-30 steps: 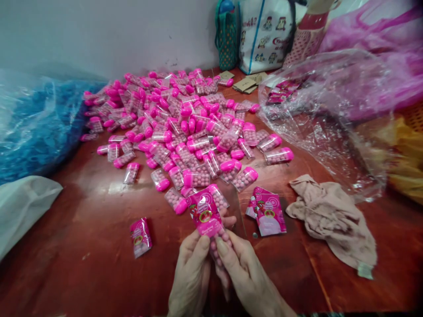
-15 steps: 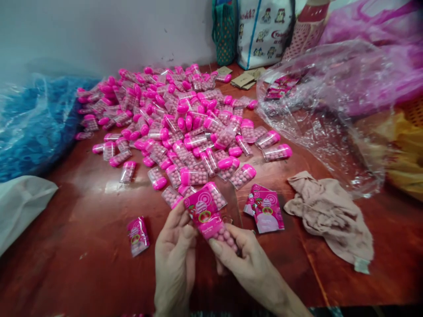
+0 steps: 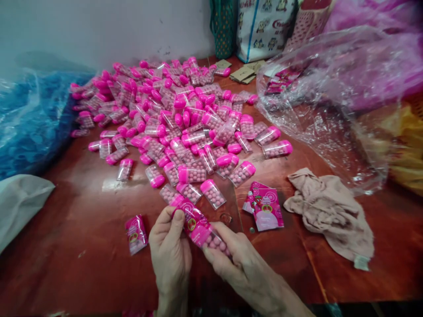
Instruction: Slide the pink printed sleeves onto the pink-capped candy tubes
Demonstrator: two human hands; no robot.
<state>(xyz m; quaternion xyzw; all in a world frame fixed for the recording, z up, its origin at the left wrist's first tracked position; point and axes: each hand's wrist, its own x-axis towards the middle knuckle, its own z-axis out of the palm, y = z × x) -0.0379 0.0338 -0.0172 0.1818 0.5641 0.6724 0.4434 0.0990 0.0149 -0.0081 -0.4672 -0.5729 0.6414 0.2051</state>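
Note:
Both hands hold one clear candy container (image 3: pixel 216 243) with a pink printed sleeve (image 3: pixel 194 223) around its upper part; pink balls show at its lower right end. My left hand (image 3: pixel 172 246) pinches the sleeve's upper left end between thumb and fingers. Fingers of my right hand (image 3: pixel 236 255) are closed on the container's lower end. Flat printed sleeves (image 3: pixel 267 209) lie right of the hands. A container in a sleeve (image 3: pixel 136 234) rests on the table to the left. Just beyond the hands, a large pile of pink-capped containers (image 3: pixel 191 171) spreads out.
On the red-brown table (image 3: pixel 82 264), a crumpled beige cloth (image 3: pixel 330 211) lies at right. Clear plastic (image 3: pixel 317 123) covers the back right. Blue items in a plastic bag (image 3: pixel 29 119) are at left. Cardboard pieces (image 3: pixel 246 74) and a white printed bag (image 3: pixel 264 31) stand behind.
The sleeve now sits closer around the container, whose ball-filled end shows less. Both hands have shifted slightly left, and the view has moved a little.

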